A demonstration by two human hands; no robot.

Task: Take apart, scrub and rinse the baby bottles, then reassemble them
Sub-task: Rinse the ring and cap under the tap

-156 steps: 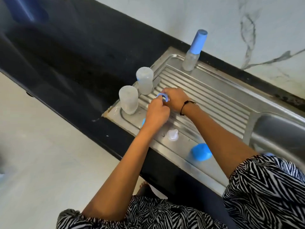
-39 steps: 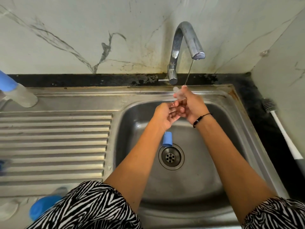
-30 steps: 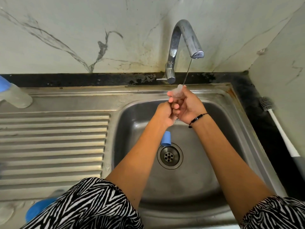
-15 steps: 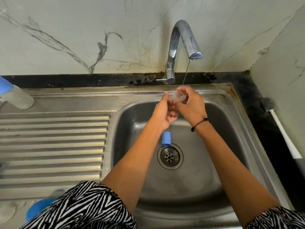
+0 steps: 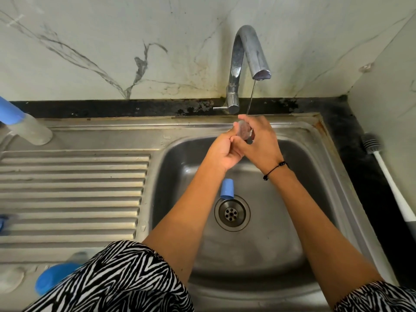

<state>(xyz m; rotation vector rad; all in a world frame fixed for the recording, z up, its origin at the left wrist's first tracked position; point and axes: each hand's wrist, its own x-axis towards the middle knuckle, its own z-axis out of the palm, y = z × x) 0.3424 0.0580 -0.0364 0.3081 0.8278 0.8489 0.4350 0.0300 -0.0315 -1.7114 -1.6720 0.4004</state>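
Over the steel sink (image 5: 333, 167), both my hands meet under a thin stream from the tap (image 5: 247, 57). My right hand (image 5: 261, 143) holds a clear silicone teat (image 5: 244, 131) between curled fingers, its round base facing me. My left hand (image 5: 224, 152) pinches the teat's edge from the left with thumb and fingers. A blue bottle part (image 5: 227, 188) lies in the basin beside the drain (image 5: 231, 212). An assembled bottle with a blue cap (image 5: 24, 124) stands at the far left of the drainboard.
A ribbed drainboard (image 5: 72, 194) fills the left side. A blue cap (image 5: 53, 278) lies at its front edge, another blue piece (image 5: 2, 224) at the left border. A bottle brush (image 5: 387, 174) lies on the black counter to the right. The wall is close behind the tap.
The view went from the drainboard to the sink. In the last second my hands turned the teat under the stream, so its round base now faces me.
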